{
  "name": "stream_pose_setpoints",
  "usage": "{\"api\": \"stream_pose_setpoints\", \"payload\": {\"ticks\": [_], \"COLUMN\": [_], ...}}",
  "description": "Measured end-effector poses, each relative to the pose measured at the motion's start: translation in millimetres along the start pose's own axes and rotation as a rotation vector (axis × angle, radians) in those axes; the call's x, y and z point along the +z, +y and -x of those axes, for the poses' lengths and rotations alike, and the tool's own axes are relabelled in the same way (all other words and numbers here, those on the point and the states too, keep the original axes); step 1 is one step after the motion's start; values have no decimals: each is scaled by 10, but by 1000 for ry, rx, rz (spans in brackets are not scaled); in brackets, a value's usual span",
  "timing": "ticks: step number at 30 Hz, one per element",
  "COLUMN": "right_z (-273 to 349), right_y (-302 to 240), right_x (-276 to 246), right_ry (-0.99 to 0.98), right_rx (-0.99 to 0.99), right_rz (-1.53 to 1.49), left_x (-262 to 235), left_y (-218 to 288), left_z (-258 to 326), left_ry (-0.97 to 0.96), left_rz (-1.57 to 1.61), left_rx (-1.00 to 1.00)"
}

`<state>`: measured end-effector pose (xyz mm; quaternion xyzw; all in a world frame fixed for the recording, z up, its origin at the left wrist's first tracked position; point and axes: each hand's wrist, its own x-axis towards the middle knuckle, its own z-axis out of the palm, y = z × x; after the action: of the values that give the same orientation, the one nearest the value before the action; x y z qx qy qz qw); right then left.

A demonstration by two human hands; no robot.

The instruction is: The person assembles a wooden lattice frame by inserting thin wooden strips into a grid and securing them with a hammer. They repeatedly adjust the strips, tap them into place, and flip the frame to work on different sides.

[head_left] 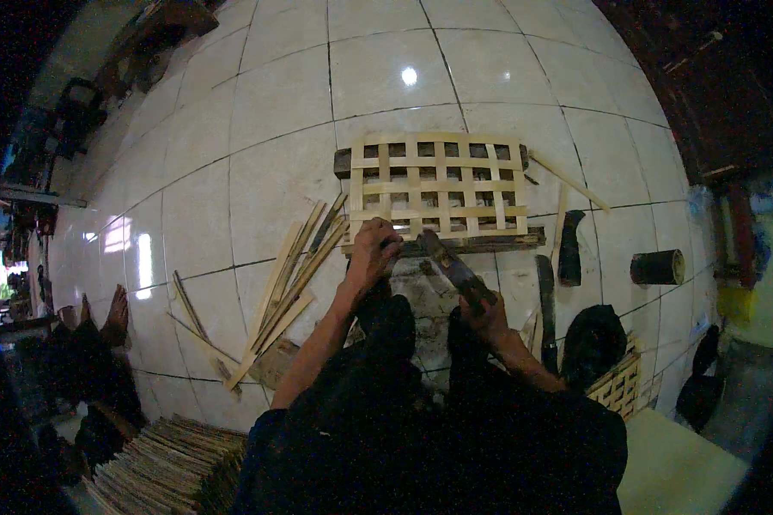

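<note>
A woven lattice of pale flat strips, likely bamboo (442,199), lies in front of me on dark wooden bars (528,238). At its near edge, my left hand (374,251) is closed, with thumb and fingers pinched together; what they hold, if anything, is too small to make out. My right hand (488,318) is wrapped round the near end of a dark, thick bar-like tool (455,270). The tool slants forward and left, its far end by the lattice's near edge, a little right of my left hand.
Loose pale strips (292,283) lie on the tiled floor to the left. To the right are a dark curved blade-like piece (570,249), a dark cylinder (657,268) and another woven lattice piece (618,390). A stack of strips (163,468) stands lower left, near another person's foot (116,316).
</note>
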<state>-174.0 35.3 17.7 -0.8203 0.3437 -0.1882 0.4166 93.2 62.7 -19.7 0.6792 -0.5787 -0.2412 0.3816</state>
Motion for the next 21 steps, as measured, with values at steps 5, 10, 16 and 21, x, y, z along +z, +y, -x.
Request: {"api": "stream_pose_setpoints", "payload": {"ticks": [5, 10, 16, 21], "right_z": [-236, -161, -259, 56], "right_y": [7, -131, -32, 157], "right_x": [70, 119, 114, 121], "right_ry": [-8, 73, 72, 51], "right_rx": [219, -12, 36, 229], "right_rz": [170, 152, 133, 145], "left_x": [30, -25, -10, 94], "left_y": [-12, -75, -26, -460], "left_z": [11, 7, -68, 10], "left_ry": [-7, 26, -40, -88], "left_rz": [14, -49, -69, 14], "left_rx": [-10, -17, -56, 57]}}
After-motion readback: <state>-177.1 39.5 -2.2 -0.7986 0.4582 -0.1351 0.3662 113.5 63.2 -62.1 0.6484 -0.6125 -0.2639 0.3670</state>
